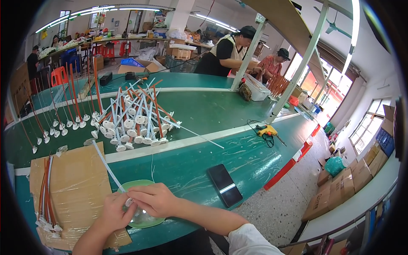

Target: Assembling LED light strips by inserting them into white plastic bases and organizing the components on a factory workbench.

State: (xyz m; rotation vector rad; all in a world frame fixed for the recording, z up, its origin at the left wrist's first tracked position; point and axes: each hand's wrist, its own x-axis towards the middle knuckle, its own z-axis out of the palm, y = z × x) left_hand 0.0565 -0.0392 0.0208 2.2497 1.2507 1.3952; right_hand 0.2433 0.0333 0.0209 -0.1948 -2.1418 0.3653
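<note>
Both my hands meet over a green dish [148, 223] near the table's front edge. My left hand [114, 210] is closed around the lower end of a pale blue stick [106, 165], which slants up and to the left. Fingers of my right hand [155, 199] pinch at the same end, by a small white piece [128, 202] mostly hidden between the hands. To the left, a flat cardboard sheet [78, 170] carries a bundle of brown and pale sticks [46, 191] with white ends. Beyond lies a heap of similar sticks [138, 121] with round white bases.
A black phone [225, 185] lies right of my hands. Farther right is a yellow power tool [267, 131] with a black cord. A white strip [191, 141] crosses the green table. Upright brown sticks [72, 93] stand at left. Two people work beyond the metal posts [248, 57].
</note>
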